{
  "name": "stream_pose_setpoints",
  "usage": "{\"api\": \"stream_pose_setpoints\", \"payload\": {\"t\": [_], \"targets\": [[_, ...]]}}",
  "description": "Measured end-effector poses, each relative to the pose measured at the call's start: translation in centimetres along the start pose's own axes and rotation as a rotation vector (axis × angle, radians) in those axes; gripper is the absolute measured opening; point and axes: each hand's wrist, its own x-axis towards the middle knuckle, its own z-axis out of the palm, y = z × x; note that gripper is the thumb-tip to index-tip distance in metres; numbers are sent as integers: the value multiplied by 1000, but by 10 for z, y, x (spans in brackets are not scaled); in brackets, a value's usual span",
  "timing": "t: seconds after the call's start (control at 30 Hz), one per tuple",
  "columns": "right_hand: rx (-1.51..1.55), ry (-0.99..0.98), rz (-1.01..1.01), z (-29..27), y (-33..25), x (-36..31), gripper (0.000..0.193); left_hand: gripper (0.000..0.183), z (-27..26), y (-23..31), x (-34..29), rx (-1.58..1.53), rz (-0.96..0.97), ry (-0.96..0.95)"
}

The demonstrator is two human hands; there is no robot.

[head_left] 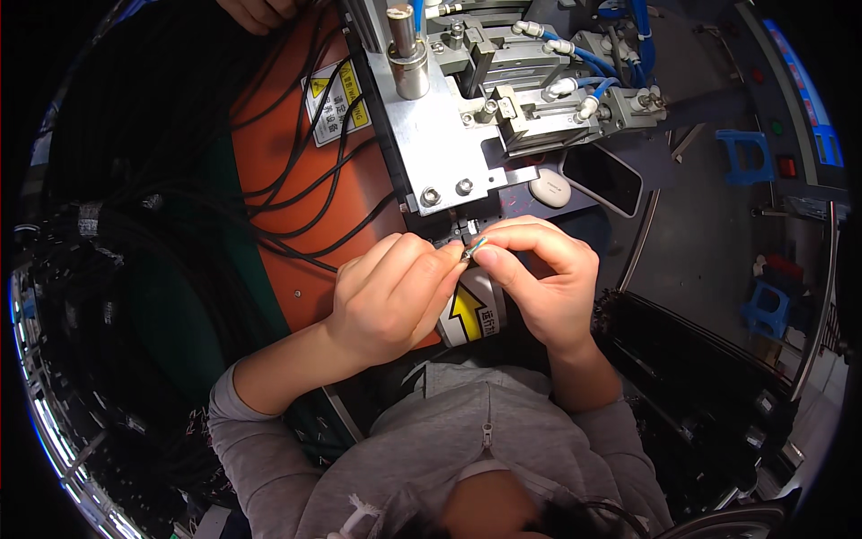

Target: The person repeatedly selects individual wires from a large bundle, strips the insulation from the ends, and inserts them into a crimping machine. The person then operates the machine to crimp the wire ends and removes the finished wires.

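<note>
In front of the metal machine, my two hands meet with fingertips almost touching. My left hand (386,292) is closed, and a black cable (314,260) runs into it from the left. Thumb and forefinger of my right hand (543,274) pinch thin wires (476,248), greenish and pale, that come out between the fingertips. The wires' far ends are too small to make out. Just beyond the fingertips is a small dark fixture (465,230) at the front of the machine.
The metal machine (440,153) with blue air hoses (593,63) stands ahead. Right of it lie a white oval case (549,189) and a phone (606,180). Black cables (296,193) cross the orange surface (301,292). Another person's hand (260,11) shows at the top.
</note>
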Motion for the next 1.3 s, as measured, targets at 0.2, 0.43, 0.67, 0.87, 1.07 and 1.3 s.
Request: {"api": "stream_pose_setpoints", "payload": {"t": [0.2, 0.43, 0.67, 0.87, 1.07, 1.3], "targets": [[295, -82, 195, -6, 3, -3, 10, 21, 4, 0, 0, -51, 14, 72], [-106, -51, -45, -8, 1, 2, 8, 21, 7, -5, -1, -11, 25, 13], [-513, 91, -271, -8, 18, 0, 12, 29, 3, -1, -3, 173, 37, -91], [-208, 52, -2, -11, 15, -1, 9, 26, 2, -5, -2, 94, -14, -80], [-65, -4, 86, -7, 12, 1, 9, 20, 6, -10, -7, 105, 57, -2], [-16, -13, -48, -1, 9, -2, 6, 19, 9, -5, -4, -40, 0, 119]]}}
